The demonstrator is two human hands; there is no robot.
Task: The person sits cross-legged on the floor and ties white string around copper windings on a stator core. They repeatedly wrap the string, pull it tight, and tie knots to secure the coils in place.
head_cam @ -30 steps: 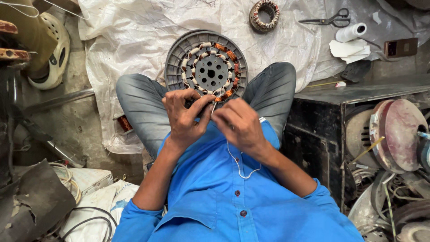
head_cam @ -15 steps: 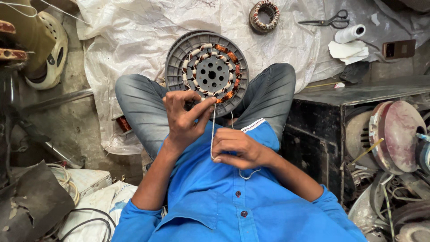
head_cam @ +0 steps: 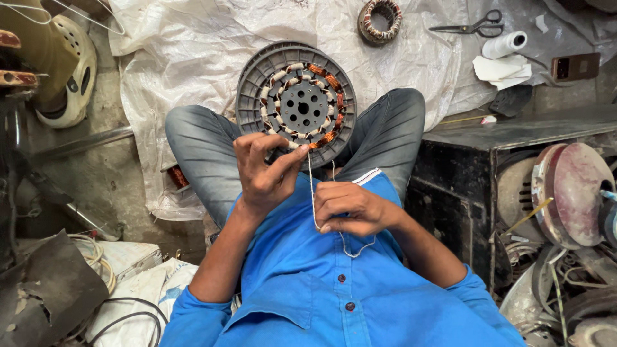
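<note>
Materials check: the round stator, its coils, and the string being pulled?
Round stator: dull grey ribbed disc, looks like cast metal or steel laminations; cannot tell which.
Coils: shiny orange-brown strands, likely enamelled copper wire, partly wrapped in off-white tape or sleeve.
String: thin, pale, limp, probably cotton or waxed lacing thread, running between left hand and right hand.

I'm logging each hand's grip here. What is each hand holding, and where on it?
The left hand pinches the white thread at the stator rim; the right hand grips the thread lower down.
</note>
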